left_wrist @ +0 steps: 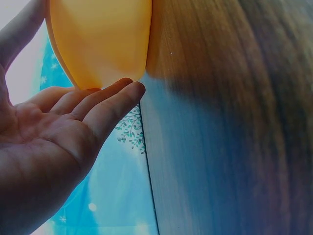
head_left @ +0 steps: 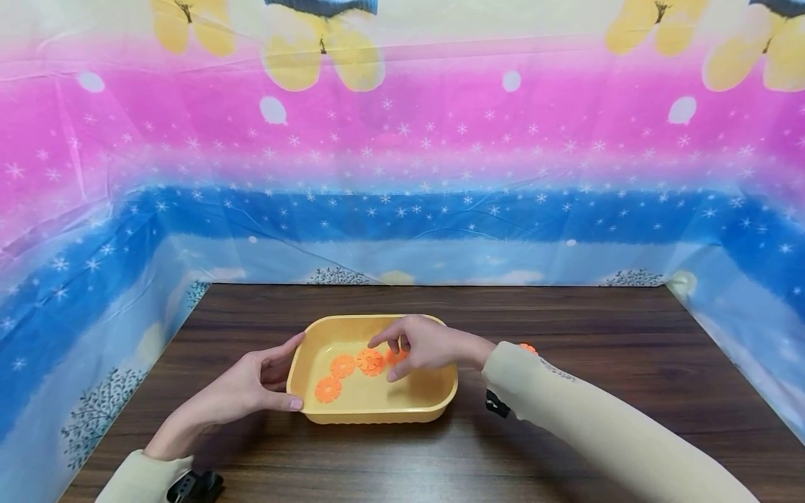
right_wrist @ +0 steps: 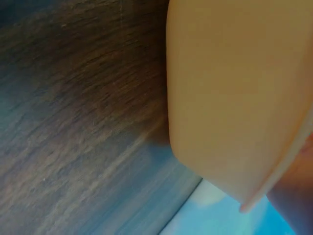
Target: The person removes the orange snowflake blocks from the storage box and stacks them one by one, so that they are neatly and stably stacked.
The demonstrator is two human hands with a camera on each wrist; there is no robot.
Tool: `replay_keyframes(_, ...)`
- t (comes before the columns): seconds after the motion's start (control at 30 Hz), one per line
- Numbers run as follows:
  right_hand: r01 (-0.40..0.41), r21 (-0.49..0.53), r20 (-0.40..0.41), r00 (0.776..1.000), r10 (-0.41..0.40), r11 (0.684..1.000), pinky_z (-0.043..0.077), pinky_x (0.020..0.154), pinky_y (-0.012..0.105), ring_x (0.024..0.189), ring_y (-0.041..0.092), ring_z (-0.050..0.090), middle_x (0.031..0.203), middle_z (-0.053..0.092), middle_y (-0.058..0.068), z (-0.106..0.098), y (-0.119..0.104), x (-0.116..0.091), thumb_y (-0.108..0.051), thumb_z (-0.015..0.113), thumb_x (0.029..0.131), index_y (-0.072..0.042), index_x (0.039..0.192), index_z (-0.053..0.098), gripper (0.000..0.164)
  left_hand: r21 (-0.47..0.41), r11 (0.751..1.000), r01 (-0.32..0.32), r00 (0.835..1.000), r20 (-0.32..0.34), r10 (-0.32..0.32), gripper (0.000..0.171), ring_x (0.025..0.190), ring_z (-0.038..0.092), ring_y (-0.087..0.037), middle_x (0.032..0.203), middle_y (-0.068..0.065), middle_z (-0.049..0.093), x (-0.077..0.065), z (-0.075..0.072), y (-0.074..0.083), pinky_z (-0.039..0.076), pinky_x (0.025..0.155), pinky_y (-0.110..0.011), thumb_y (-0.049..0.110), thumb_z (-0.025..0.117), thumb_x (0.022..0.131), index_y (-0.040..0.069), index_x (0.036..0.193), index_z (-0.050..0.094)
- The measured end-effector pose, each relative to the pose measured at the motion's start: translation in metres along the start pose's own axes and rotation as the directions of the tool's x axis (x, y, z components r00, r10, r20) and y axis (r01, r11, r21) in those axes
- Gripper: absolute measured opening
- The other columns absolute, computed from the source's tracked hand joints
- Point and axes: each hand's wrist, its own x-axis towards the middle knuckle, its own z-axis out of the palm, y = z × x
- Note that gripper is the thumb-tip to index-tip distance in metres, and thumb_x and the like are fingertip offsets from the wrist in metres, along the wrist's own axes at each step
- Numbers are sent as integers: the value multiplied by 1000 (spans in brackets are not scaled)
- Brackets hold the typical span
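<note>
A yellow plastic basin [head_left: 377, 417] sits on the table, with several orange notched discs [head_left: 328, 389] lying on its floor. My left hand [head_left: 260, 384] holds the basin's left end, thumb at the near corner and fingers farther back along the side. In the left wrist view, those fingers [left_wrist: 110, 100] lie against the basin's wall. Over the basin's right half is my right hand [head_left: 424, 342], index finger and thumb apart, near a disc [head_left: 370, 362] that looks like overlapping pieces. Another disc [head_left: 393, 358] is partly covered by this hand. No piece shows between its fingers.
Behind my right sleeve [head_left: 566, 391], part of another orange piece [head_left: 527, 347] shows on the dark wooden table [head_left: 440, 461]. A printed cloth [head_left: 402, 209] hangs along the table's back and sides. Both wrists wear black straps.
</note>
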Motion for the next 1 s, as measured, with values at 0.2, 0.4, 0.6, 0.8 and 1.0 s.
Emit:
replay_keyframes(0.2,-36,-32,37,999,37,999,41,57,22,63,14,46,76,55,5,4,5,11,-26,81,71,-18,124,61,58,-8,1000,8,1000,-2,-8,97,125,40,-30,149,-12,24,1,-1,0,45,91,-33,11,78,75,19,149,17)
replay_keyframes(0.4,-48,-53,68,996,52,997,36,54,19,54,9,40,58,44,-2,8,9,20,-25,82,70,-17,126,59,61,-7,1000,11,1000,0,-11,96,126,38,-32,149,-13,23,0,-1,0,45,92,-34,11,77,76,19,149,16)
replay_keyframes(0.6,-45,-99,86,995,53,994,32,52,19,50,9,35,54,40,-2,11,9,24,-26,81,71,-17,129,57,63,-9,1000,5,1000,-2,-5,96,125,40,-32,149,-14,24,0,0,-1,45,91,-33,10,77,76,19,150,16)
replay_keyframes(0.8,-44,-120,81,995,54,992,30,52,19,48,8,32,52,37,-3,12,9,27,-24,81,73,-13,130,55,64,-4,1000,0,1000,5,0,96,124,41,-33,148,-15,24,1,-1,-2,46,90,-33,11,76,76,18,150,15)
replay_keyframes(1.0,-52,-138,78,995,63,989,29,50,19,46,8,30,50,36,-4,13,8,28,-23,80,73,-10,131,54,65,-2,1000,2,1000,5,-2,96,125,40,-32,148,-15,25,1,-1,-3,45,91,-33,11,76,76,18,150,15)
